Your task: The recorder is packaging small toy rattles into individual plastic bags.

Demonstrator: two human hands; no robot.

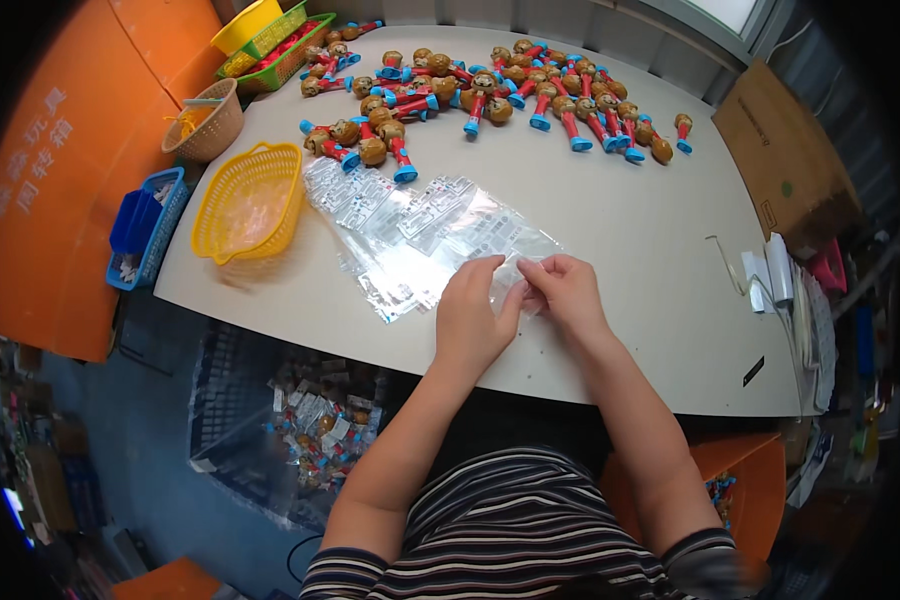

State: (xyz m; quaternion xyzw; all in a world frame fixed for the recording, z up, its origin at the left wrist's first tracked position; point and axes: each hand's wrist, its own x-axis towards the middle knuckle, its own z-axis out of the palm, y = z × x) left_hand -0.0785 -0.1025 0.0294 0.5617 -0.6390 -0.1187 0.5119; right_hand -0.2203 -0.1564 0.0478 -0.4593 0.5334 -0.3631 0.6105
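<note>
Printed transparent plastic bags [420, 235] lie spread in an overlapping stack on the pale table, their near right corner reaching my hands. My right hand [570, 290] pinches the edge of a plastic bag between thumb and fingers. Close beside it, my left hand [473, 315] curls around the same bag's edge, its thumb almost meeting the right fingertips. Part of the bag is hidden behind the fingers. Beyond the bags lie many small figurines [480, 95] with brown round heads, red bodies and blue feet, heaped along the far side.
A yellow basket [295, 200] stands left of the bags; a beige basket [232, 125] and a blue basket [177, 205] are farther left. A cardboard box [785, 150] leans at the right. Below the table's front edge, a dark blue crate [220, 400] contains bagged figurines; an orange bin [760, 465] stands right.
</note>
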